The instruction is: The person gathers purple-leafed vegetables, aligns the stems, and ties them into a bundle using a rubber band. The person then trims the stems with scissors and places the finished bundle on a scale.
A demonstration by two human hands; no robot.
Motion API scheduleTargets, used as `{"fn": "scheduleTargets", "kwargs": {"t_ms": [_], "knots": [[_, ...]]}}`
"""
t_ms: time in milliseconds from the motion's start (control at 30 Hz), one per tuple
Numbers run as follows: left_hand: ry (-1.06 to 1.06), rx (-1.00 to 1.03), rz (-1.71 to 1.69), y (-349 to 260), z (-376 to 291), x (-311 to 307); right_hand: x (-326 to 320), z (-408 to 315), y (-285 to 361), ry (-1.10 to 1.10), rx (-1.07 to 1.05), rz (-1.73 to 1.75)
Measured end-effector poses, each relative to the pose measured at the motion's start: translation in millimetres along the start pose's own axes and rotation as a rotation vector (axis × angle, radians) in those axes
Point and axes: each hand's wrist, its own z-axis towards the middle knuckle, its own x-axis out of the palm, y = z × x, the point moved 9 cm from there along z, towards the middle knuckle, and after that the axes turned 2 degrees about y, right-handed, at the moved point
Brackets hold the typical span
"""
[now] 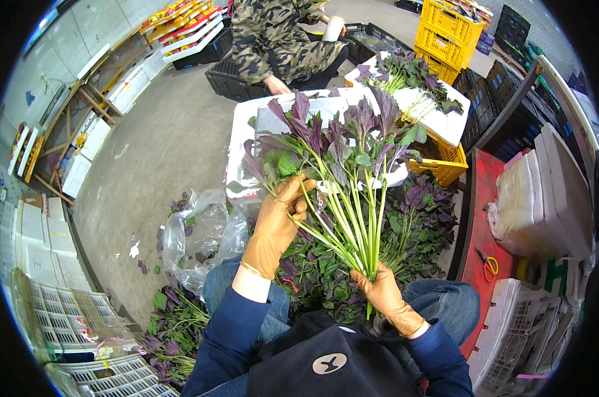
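Note:
My right hand [383, 294], in a tan rubber glove, is shut around the lower ends of a bunch of purple-and-green leafy stems [355, 223]. The bunch fans upward and away from me, its leaves resembling perilla. At its left side, my left hand [279, 223], gloved the same way, has curled fingers on an outer leafy stem [299, 224]; the fingers partly hide it. Beneath both hands, between my knees, lies a large heap of the same leafy greens [324, 278]. Behind the bunch stands a white foam box [242, 124], partly covered by the leaves.
A clear plastic bag [180, 248] and more cut greens [175, 327] lie at left. Scissors [489, 267] rest on a red surface [471, 317] at right. Ahead, a person in camouflage [284, 44] sits near black crates [235, 79]. Yellow crates [446, 37] are stacked beyond.

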Motion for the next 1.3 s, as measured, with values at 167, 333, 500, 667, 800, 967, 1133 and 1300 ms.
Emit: {"fn": "scheduleTargets", "kwargs": {"t_ms": [167,333,500,667,800,967,1133,1300], "knots": [[-0.004,0.094,-0.110,-9.4,2.5,-9.2,3.3,0.0,-8.6,0.006,0.108,0.149],[0.125,0.125,-0.210,-18.5,-0.3,0.5,0.0,0.4,-8.3,0.002,0.150,0.206],[0.207,0.116,-0.185,-23.6,-3.8,2.8,-2.5,-0.6,-13.3,0.017,0.244,0.256],[0.215,0.147,-0.117,-29.7,-6.8,1.2,-4.3,-0.4,-11.0,0.010,0.197,0.240],[0.158,0.172,-0.110,-32.0,-10.9,-1.0,-4.7,-0.2,-11.6,0.003,0.188,0.225],[0.293,0.131,-0.264,-29.3,-10.8,6.4,-1.8,-1.3,-17.0,0.037,0.241,0.257],[0.355,0.200,-0.207,-30.5,-7.1,4.7,-2.3,-0.4,-18.6,0.030,0.203,0.218],[0.367,0.220,-0.201,-35.1,-11.7,12.4,-0.3,-0.6,-20.7,0.044,0.195,0.240]]}}
